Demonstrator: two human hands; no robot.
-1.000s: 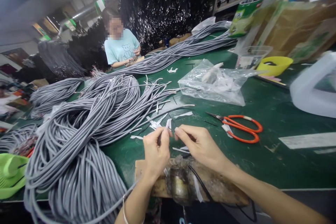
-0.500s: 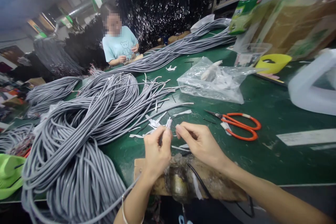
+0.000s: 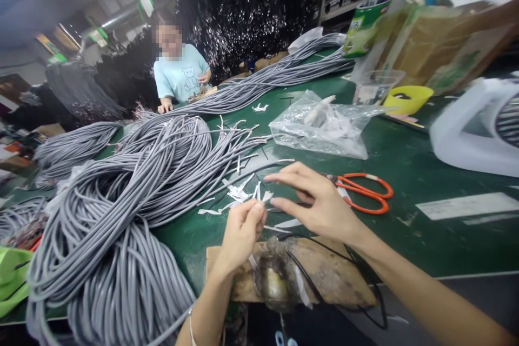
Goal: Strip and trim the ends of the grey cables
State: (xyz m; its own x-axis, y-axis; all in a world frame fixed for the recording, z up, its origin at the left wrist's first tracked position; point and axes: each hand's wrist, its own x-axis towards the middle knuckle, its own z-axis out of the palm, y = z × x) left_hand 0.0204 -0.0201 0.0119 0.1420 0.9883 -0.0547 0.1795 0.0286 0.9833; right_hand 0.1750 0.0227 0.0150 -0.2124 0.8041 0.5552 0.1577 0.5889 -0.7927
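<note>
My left hand [image 3: 242, 230] is closed in a pinch on the end of a grey cable, from which white strips [image 3: 259, 193] of wrapping stick up above the fingertips. The finer wires there are too small to make out. Just right of that end, my right hand [image 3: 320, 200] is open, thumb and fingers spread, with nothing visible in it. Loose white scraps [image 3: 237, 193] lie on the green table behind my left hand. Below both hands sits a wooden board [image 3: 340, 281] with a grimy metal-and-tape fixture [image 3: 275, 278] on it.
Bundles of grey cable [image 3: 133, 173] cover the left side. Orange-handled scissors [image 3: 357, 188] lie beyond my right hand, partly hidden. Behind are a clear plastic bag [image 3: 324, 132], a yellow container [image 3: 409, 98] and a white plastic jug [image 3: 454, 135]. Another person [image 3: 180, 75] sits across the table.
My right hand has opened from a pinch, its fingers spreading apart beside the cable end. The white strips now fan out more. The other person's one hand has moved down to the cables.
</note>
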